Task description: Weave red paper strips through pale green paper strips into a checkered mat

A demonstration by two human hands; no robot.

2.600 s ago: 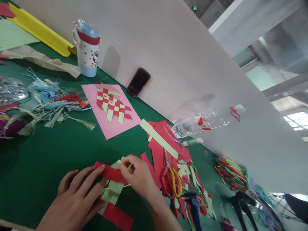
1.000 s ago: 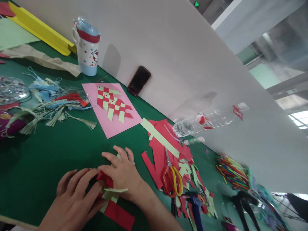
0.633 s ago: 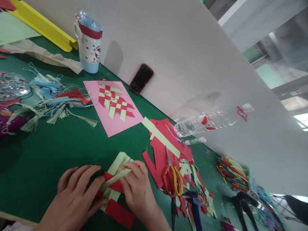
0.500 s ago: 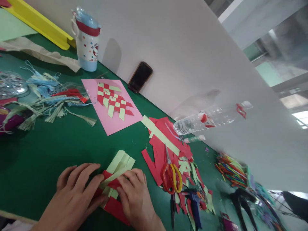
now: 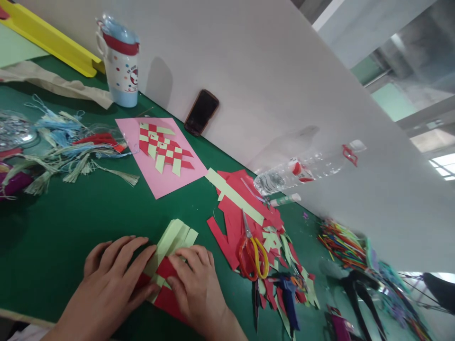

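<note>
Red and pale green paper strips, woven together [image 5: 177, 237], lie low on the green table between my hands. My left hand [image 5: 110, 279] has its thumb and index finger closed on the weave's left edge, with the other fingers resting on the table. From the right, my right hand [image 5: 201, 284] pinches a red strip at the middle of the weave. The pale green ends stick out beyond my fingers, and a red part shows below them. My fingers hide some of the crossings. A finished-looking red and green woven fish shape [image 5: 165, 149] rests on pink paper [image 5: 159, 187].
Right of my hands, scissors [image 5: 254, 255] with red and yellow handles lie on red paper scraps [image 5: 231, 218]. A dark blue glue gun [image 5: 289, 303] is close by. Toward the wall are a phone [image 5: 202, 112], a cup [image 5: 122, 71] and a plastic bottle [image 5: 298, 173]. Tassels [image 5: 78, 147] lie left.
The pale green strip that stood raised across the weave now lies flatter along it. My right fingers have shifted slightly left and up, onto the red strip. The view has moved slightly.
</note>
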